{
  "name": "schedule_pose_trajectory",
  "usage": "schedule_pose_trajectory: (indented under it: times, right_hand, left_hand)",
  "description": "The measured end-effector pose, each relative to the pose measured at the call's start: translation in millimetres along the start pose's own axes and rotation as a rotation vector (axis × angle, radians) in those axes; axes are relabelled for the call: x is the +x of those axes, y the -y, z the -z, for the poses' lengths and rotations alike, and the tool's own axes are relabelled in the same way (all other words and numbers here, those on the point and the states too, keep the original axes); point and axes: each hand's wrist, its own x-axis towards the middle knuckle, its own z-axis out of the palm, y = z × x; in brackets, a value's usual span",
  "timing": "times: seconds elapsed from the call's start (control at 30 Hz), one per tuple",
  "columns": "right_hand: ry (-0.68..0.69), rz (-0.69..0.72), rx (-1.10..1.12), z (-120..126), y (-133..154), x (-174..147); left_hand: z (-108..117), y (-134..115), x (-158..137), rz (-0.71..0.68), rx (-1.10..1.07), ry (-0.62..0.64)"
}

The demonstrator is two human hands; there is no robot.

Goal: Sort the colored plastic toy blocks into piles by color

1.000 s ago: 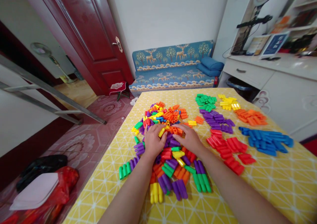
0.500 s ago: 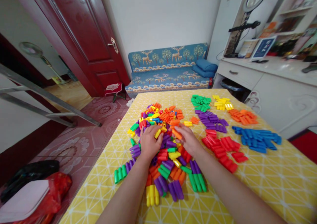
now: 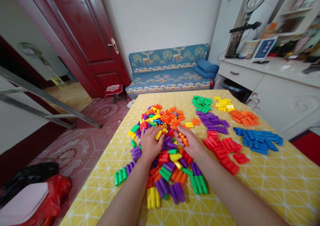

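My left hand (image 3: 150, 142) is over the left side of a mixed pile, its fingers closed on a yellow plastic building piece (image 3: 158, 134) made of joined tubes. To the right, my right hand (image 3: 193, 143) grips an orange building piece (image 3: 184, 139) between thumb and fingers, its row of rounded ends showing. Around and beneath both hands spreads the loose heap, with purple pieces (image 3: 177, 192), green pieces (image 3: 199, 184) and yellow pieces (image 3: 153, 198) at its near edge. More orange pieces (image 3: 172, 116) lie just beyond the fingers.
Single-colour groups lie on the table's right: green (image 3: 202, 103), yellow (image 3: 223, 104), purple (image 3: 212, 122), orange (image 3: 244, 117), red (image 3: 222, 149) and blue (image 3: 258, 139). A yellow patterned cloth (image 3: 100, 192) covers the table. Behind it stands a blue sofa (image 3: 170, 74).
My right hand has turned the orange piece, so its rounded ends now face me. My left hand stays nearly still with the yellow piece.
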Motion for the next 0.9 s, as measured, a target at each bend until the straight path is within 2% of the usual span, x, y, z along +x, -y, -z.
schedule_pose_trajectory:
  times: [0.17, 0.5, 0.67, 0.8, 0.9]
  right_hand:
    - [0.001, -0.016, 0.005, 0.6, -0.5, 1.0]
    - [0.012, -0.007, -0.119, -1.4, -6.3, 0.0]
    - [0.009, 0.046, -0.133, -4.7, -3.1, -2.7]
    - [-0.054, 0.199, -0.216, 3.4, 25.6, -3.9]
    - [-0.235, 0.375, -0.422, 40.7, 70.6, 5.2]
  left_hand:
    - [0.0, -0.1, -0.1, 0.000, 0.001, 0.001]
    - [-0.5, -1.1, -0.1, 0.013, 0.023, -0.005]
    - [0.2, -1.5, 0.3, 0.008, 0.013, -0.005]
    - [1.1, -1.4, 1.4, 0.000, 0.009, 0.010]
    - [0.9, -0.8, 2.0, 0.004, 0.001, 0.006]
